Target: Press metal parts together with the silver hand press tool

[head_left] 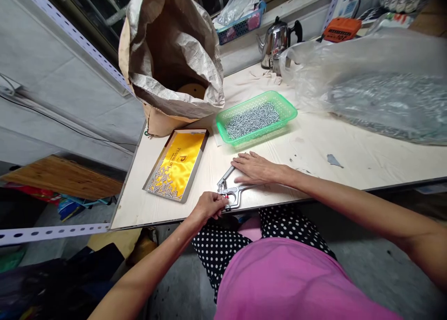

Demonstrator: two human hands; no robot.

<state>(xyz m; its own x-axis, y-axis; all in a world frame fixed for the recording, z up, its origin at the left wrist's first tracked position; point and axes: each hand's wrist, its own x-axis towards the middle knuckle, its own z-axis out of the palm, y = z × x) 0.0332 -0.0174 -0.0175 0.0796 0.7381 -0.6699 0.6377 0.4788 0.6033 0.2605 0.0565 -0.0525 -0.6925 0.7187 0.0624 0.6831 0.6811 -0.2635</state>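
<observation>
Fingers [218, 208] of the left hand [208, 206] are curled together against the near end of the tool [234, 194], touching it beside a red part. Whether they pinch a small piece cannot be told. Right hand [254, 167] lies flat on the tool's handle, fingers straight and side by side, palm down.

The tool, a metal hand press with a spring, sits at the near edge of the table [349, 152], just in front of the person. Left of the tool lies a box [181, 164] with a yellow lining and small metal parts heaped at its near end. Beyond the tool stands a green basket [289, 110] of metal pins. Beyond and left of the tool is an open sack [195, 50]. Right of the tool, well apart, lies a clear bag [384, 91] of metal pieces. A kettle [275, 40] stands far beyond the tool.
</observation>
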